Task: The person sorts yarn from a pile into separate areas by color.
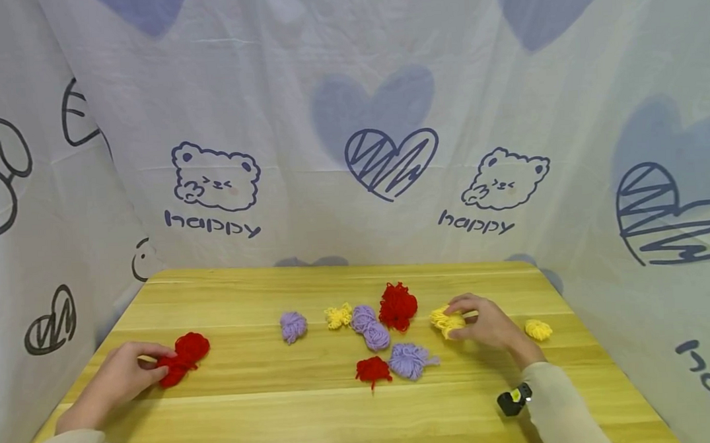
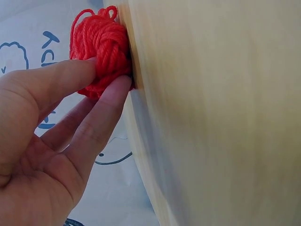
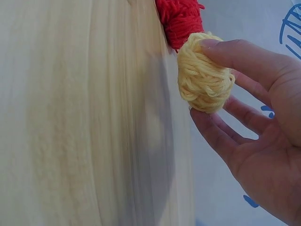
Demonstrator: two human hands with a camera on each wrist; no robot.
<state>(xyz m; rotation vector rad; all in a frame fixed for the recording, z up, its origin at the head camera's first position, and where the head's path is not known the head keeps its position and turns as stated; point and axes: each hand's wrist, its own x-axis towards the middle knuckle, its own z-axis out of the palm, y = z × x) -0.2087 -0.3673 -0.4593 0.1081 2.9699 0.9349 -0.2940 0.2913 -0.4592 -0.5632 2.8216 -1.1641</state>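
We find the left grip (image 1: 120,372) pinching red yarn (image 2: 102,44) at the worktop (image 1: 250,411)'s left, the right grip (image 1: 484,321) pinching yellow yarn (image 3: 203,80) right of centre, and advise light, even pressure lest either unravel.

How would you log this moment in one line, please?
left fingers: pinch red yarn | right fingers: pinch yellow yarn | lilac yarn: on table, untouched
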